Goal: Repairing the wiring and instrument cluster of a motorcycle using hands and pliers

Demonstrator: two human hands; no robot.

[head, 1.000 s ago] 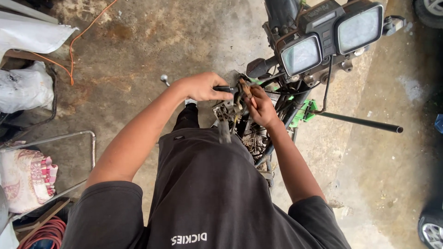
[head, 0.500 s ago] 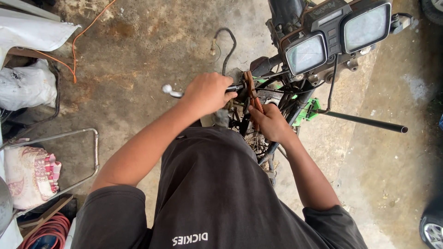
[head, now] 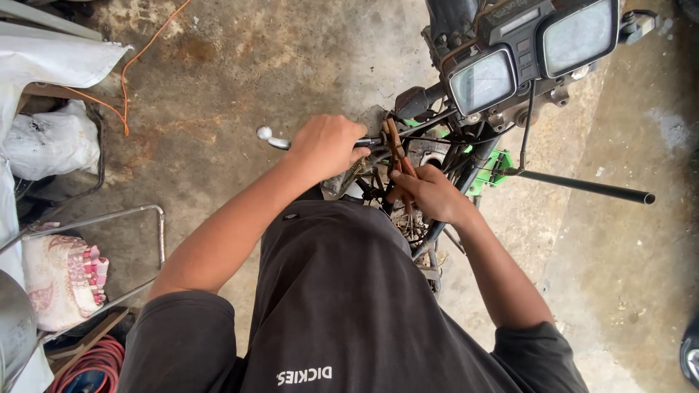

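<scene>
I look down over my black shirt at a stripped motorcycle front end [head: 466, 156] with two square gauges [head: 531, 54]. My left hand [head: 328, 145] is closed around the left handlebar, whose silver lever tip [head: 266, 135] sticks out to the left. My right hand [head: 429, 191] grips rusty brown pliers [head: 395, 145], their jaws pointing up at the handlebar clamp area among cables. The bare right handlebar tube [head: 582, 186] runs out to the right.
Stained concrete floor all around. At the left are a white sack [head: 51, 142], an orange cord [head: 127, 87], a metal frame [head: 109, 218] with a patterned cloth [head: 65, 276], and a red hose coil [head: 87, 364]. A dark wheel edge [head: 688, 356] shows at bottom right.
The view has drifted slightly; my left hand has shifted along the handlebar, exposing the lever tip. My right hand with the pliers has lowered a little beside the clamp.
</scene>
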